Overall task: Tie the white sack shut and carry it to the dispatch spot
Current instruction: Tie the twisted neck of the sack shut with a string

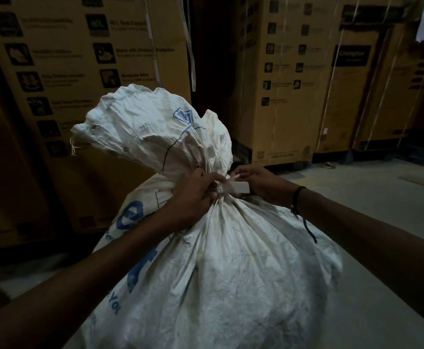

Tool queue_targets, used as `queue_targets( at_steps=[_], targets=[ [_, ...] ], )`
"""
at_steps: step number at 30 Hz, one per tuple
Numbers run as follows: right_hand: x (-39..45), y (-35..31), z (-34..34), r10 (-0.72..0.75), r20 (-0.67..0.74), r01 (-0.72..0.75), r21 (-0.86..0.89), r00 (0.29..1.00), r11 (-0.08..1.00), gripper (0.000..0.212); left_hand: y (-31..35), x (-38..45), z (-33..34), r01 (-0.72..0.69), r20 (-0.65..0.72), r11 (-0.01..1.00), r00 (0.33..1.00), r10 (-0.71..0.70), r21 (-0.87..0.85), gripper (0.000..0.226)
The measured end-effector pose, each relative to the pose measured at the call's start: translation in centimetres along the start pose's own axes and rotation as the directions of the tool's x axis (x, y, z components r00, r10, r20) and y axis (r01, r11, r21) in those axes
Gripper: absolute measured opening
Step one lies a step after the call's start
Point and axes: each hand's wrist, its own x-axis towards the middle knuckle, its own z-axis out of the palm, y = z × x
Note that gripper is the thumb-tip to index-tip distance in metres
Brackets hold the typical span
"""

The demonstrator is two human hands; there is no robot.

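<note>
Here, white sack point(231, 248) neck gripped between left hand point(195, 195), right hand point(258, 185)

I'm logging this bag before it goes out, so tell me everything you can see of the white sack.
The white sack looks like creased woven plastic with blue print on its left side. It stands full and upright on the floor before stacked cartons. Its neck is gathered tight, the loose top fanning up and leftward. A white tie with a flat tag circles the neck. The left hand grips the neck; the right hand holds the tie.
</note>
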Motion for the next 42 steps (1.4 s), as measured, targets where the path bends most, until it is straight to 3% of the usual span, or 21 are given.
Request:
queue_targets(
  at_steps=[8, 11, 14, 17, 21, 25, 27, 30, 32, 36, 40, 42],
  targets=[
    [0.5, 0.4, 1.1, 0.058, -0.141, -0.061, -0.019, 0.988, 0.998, 0.023, -0.2, 0.1, -0.2, 0.016, -0.019, 0.999, 1.000, -0.017, -0.049, 0.041],
    [0.6, 0.1, 0.9, -0.076, -0.175, 0.049, -0.151, 0.982, 0.987, 0.023, -0.2, -0.2, -0.4, 0.004, -0.028, 0.997, 1.000, -0.006, -0.079, 0.038],
    [0.2, -0.2, 1.2, -0.214, -0.146, 0.170, -0.264, 0.966, 0.949, 0.009, -0.1, -0.7, -1.0, 0.044, -0.017, 0.991, 0.999, -0.047, -0.128, 0.043],
    [0.1, -0.8, 1.5, -0.287, -0.114, 0.237, -0.328, 0.951, 0.915, 0.013, 0.6, -0.7, -2.6, 0.097, -0.035, 0.984, 0.994, -0.104, -0.148, 0.036],
    [0.1, -2.5, 2.6, -0.339, -0.009, 0.308, -0.399, 0.941, 0.864, 0.011, 2.7, 0.0, -5.0, 0.199, -0.035, 0.979, 0.980, -0.198, 0.037, 0.027],
    [0.2, -3.6, 4.6, -0.379, 0.081, 0.373, -0.456, 0.922, 0.808, 0.015, 4.9, 1.1, -6.4, 0.058, -0.174, 0.996, 0.984, -0.047, 0.064, 0.013],
    [0.3, -3.5, 5.4, -0.389, 0.104, 0.389, -0.478, 0.915, 0.788, 0.014, 4.5, 2.0, -6.8, 0.067, -0.203, 0.998, 0.977, -0.062, 0.018, 0.017],
    [-0.1, -3.0, 6.5, -0.407, 0.101, 0.403, -0.485, 0.908, 0.777, 0.022, 2.3, 3.0, -6.9, 0.134, -0.128, 0.985, 0.981, -0.148, -0.109, 0.024],
    [-0.5, -2.8, 7.1, -0.419, 0.099, 0.412, -0.482, 0.903, 0.773, 0.025, 0.7, 3.0, -6.9, 0.147, -0.084, 0.979, 0.984, -0.160, -0.142, 0.026],
    [-0.8, -2.5, 7.8, -0.401, 0.050, 0.385, -0.410, 0.915, 0.827, 0.049, -0.9, 3.1, -6.2, 0.203, -0.007, 0.979, 0.979, -0.203, -0.013, 0.020],
    [-0.4, -1.0, 7.7, -0.341, -0.028, 0.334, -0.133, 0.940, 0.933, 0.032, -1.9, 1.9, -5.2, 0.257, -0.043, 0.966, 0.966, -0.256, 0.020, 0.020],
    [-0.5, -0.3, 7.7, -0.294, -0.097, 0.298, 0.029, 0.951, 0.954, 0.036, -2.6, 0.8, -4.8, 0.278, -0.073, 0.961, 0.958, -0.277, 0.002, 0.017]
  ],
)
